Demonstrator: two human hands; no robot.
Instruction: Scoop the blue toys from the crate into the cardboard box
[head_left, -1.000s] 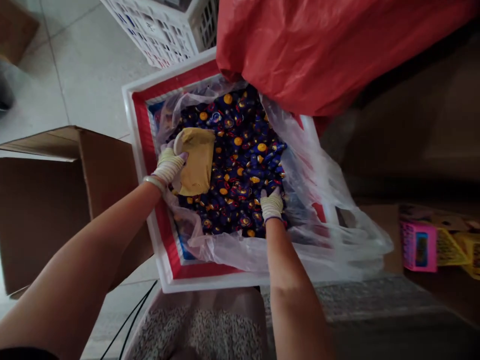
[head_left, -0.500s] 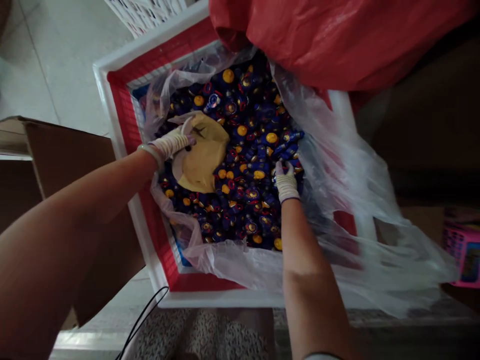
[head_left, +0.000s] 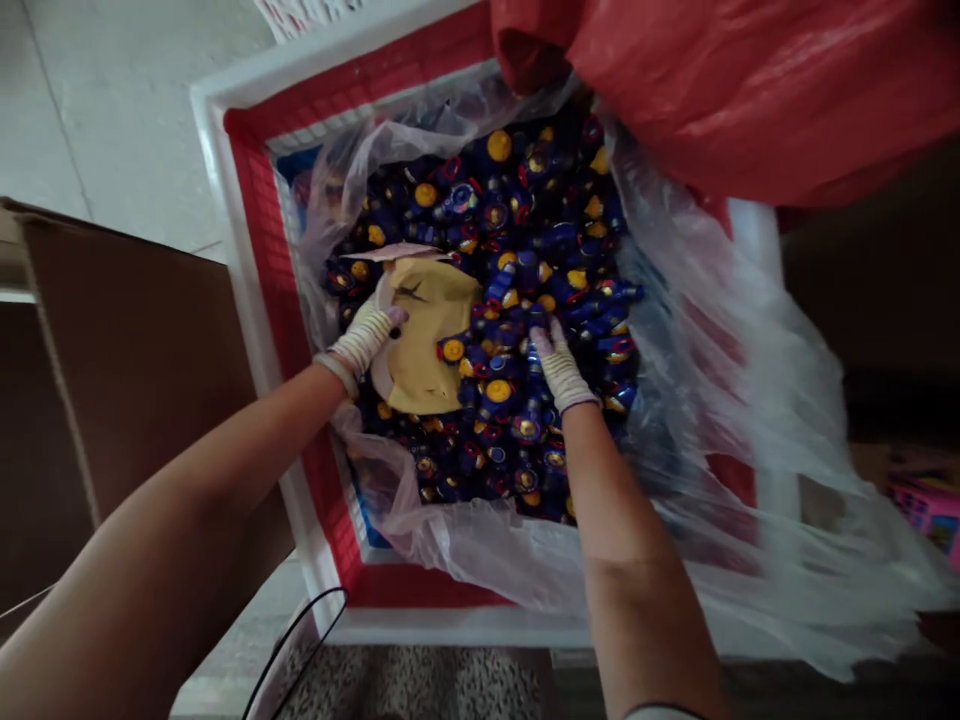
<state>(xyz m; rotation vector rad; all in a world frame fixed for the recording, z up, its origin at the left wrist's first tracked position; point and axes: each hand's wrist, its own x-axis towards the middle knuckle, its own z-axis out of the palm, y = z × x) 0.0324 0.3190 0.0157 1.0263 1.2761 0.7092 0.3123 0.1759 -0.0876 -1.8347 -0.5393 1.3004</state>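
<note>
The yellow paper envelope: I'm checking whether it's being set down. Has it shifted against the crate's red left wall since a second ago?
Yes. The yellow paper envelope has swung rightward from the crate's red left wall and now lies flatter on the blue toys.

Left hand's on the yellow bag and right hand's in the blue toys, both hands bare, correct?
Not bare: the head view shows both the left hand and right hand in white gloves. The rest holds: left on the yellow bag, right in the blue toys.
</note>
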